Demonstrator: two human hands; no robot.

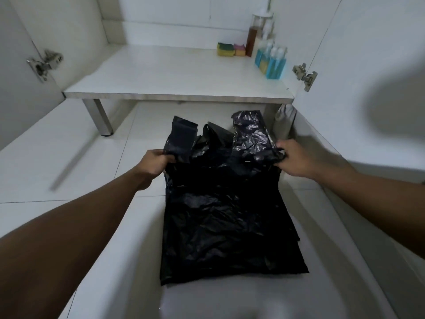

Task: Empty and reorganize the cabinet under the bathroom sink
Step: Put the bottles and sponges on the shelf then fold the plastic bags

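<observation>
A stack of black plastic bags (225,222) lies flat on the white tiled floor in front of the open cabinet. My left hand (154,163) pinches the bags' left handle end. My right hand (296,158) grips the crumpled right handle end. Both hands are at the far end of the stack, near the cabinet's front edge. The cabinet's white bottom shelf (161,74) is open ahead, with both doors swung out.
At the shelf's back right stand two sponges (226,49), a tall bottle of brown liquid (253,35) and several small bottles in blue holders (272,62). A metal leg (99,118) holds up the shelf at the left. Door hinges (304,75) stick out on both sides.
</observation>
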